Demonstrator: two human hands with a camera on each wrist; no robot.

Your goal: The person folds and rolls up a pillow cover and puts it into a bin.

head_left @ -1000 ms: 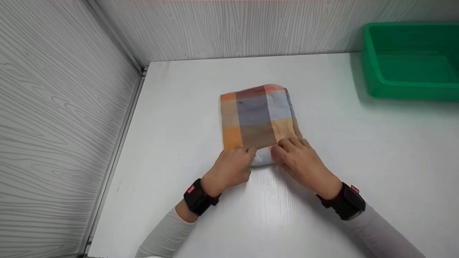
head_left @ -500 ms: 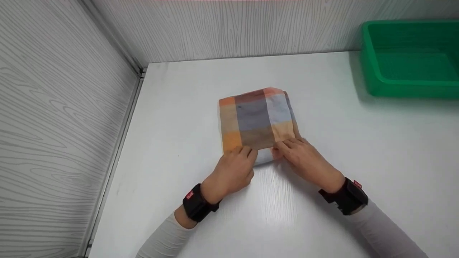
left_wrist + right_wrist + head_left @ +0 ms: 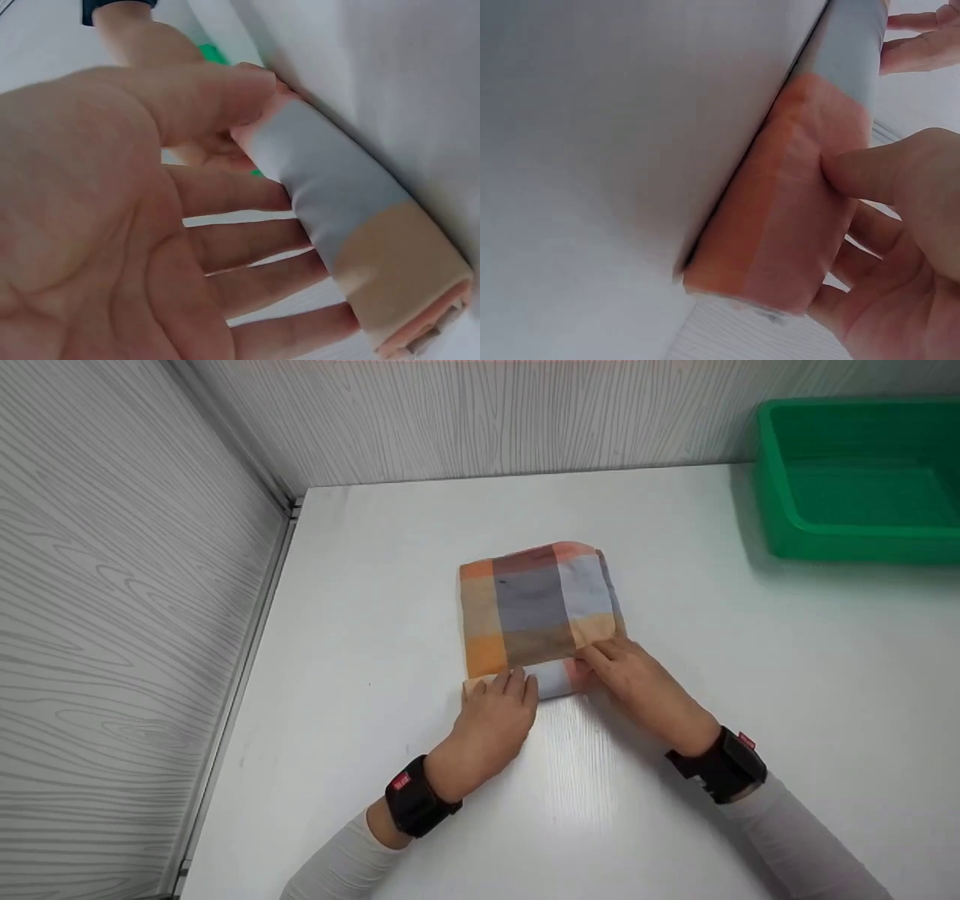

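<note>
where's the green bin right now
In the head view the green bin sits at the table's far right corner against the back wall, well apart from the plaid cloth.

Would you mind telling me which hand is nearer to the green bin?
The right hand is nearer; it grips the folded cloth's near right corner, with the green bin far off to its right. The left hand touches the near left edge, farther away.
</note>
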